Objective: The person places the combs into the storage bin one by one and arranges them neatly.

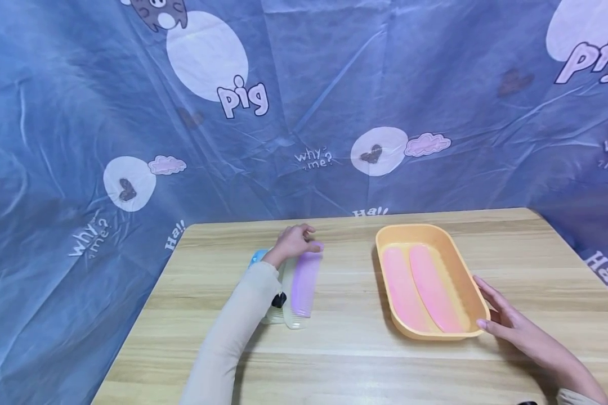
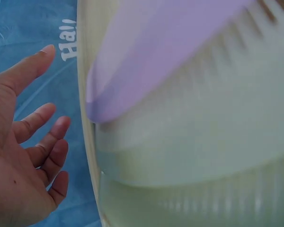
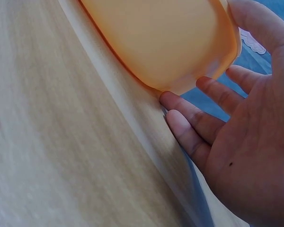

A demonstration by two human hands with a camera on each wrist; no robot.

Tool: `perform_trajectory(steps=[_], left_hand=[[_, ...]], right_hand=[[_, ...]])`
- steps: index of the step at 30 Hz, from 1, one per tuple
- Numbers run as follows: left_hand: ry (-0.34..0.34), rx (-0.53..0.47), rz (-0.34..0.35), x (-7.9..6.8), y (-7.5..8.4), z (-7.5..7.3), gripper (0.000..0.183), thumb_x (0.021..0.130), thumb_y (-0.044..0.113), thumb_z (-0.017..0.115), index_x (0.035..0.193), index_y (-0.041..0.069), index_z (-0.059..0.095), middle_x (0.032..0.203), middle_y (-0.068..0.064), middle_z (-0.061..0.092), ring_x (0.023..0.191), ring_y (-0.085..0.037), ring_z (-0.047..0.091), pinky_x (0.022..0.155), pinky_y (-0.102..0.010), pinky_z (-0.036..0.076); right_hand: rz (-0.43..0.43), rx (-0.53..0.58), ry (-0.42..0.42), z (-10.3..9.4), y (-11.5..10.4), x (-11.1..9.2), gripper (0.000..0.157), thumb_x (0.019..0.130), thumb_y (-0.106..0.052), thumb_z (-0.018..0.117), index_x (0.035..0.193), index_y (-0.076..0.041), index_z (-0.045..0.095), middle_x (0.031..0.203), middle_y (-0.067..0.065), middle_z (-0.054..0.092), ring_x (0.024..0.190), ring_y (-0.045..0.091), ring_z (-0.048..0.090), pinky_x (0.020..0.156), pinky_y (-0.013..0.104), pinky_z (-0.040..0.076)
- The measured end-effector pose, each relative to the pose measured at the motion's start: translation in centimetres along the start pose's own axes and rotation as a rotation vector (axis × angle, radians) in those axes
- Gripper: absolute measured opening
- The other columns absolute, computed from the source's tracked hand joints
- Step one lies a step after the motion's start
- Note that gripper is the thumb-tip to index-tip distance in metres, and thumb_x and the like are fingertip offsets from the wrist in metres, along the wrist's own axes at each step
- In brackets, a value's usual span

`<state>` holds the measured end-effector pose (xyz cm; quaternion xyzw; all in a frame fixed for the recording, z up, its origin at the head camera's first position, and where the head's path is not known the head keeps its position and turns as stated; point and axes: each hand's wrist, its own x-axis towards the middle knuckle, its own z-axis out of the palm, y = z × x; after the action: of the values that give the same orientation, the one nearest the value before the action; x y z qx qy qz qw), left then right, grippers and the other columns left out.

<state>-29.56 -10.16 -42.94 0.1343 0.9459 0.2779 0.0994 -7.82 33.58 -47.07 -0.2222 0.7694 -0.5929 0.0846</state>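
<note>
Left part of the table [image 1: 349, 363]: a purple comb [image 1: 304, 284] lies slanted on a pale green comb [image 1: 295, 322], whose edge overlaps another pale green comb [image 2: 217, 203] beneath; something blue [image 1: 256, 257] pokes out at the far left of this group.
Left hand [image 1: 292, 243]: above the far end of the combs, fingers spread and loosely bent, holding nothing; the left wrist view shows it just beside the purple tip, apart from it.
Right part of the table: an orange tray [image 1: 460, 275].
Inside the tray: two long pink pieces side by side, one straighter [image 1: 402, 289], one curved [image 1: 438, 289]; their teeth, if any, cannot be made out.
Right hand [image 1: 513, 325]: at the tray's near right corner, fingers extended and spread, fingertips touching its outer wall, thumb by the rim.
Behind: blue printed cloth [image 1: 329, 185].
</note>
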Motion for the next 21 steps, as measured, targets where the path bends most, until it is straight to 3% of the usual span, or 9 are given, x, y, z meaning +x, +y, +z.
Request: perform_trajectory(steps=[3, 12, 21], left_hand=[[-0.012, 0.01, -0.019, -0.1, -0.5, 0.2, 0.064, 0.075, 0.041, 0.08, 0.13, 0.015, 0.058, 0.111, -0.001, 0.066, 0.112, -0.026, 0.052, 0.107, -0.044, 0.028], [-0.01, 0.052, -0.016, -0.4, -1.5, 0.7, 0.06, 0.076, 0.041, 0.08, 0.126, 0.015, 0.06, 0.098, 0.003, 0.063, 0.102, -0.021, 0.053, 0.104, -0.043, 0.03], [-0.038, 0.073, -0.022, -0.6, -1.6, 1.1, 0.058, 0.075, 0.04, 0.079, 0.124, 0.014, 0.063, 0.112, 0.0, 0.066, 0.109, -0.023, 0.054, 0.104, -0.048, 0.026]], right_hand=[[0.005, 0.014, -0.006, 0.1, 0.0, 0.0, 0.08, 0.095, 0.014, 0.04, 0.155, -0.01, -0.007, 0.149, -0.033, 0.012, 0.125, -0.022, 0.032, 0.091, 0.005, 0.038], [0.024, -0.012, 0.012, 0.2, -0.1, -0.3, 0.079, 0.095, 0.012, 0.041, 0.155, -0.012, -0.005, 0.151, -0.031, 0.013, 0.124, -0.021, 0.034, 0.09, 0.005, 0.039], [0.008, -0.028, 0.02, 0.3, -0.1, -0.2, 0.079, 0.095, 0.012, 0.041, 0.155, -0.01, -0.005, 0.15, -0.031, 0.015, 0.125, -0.019, 0.035, 0.09, 0.005, 0.039]])
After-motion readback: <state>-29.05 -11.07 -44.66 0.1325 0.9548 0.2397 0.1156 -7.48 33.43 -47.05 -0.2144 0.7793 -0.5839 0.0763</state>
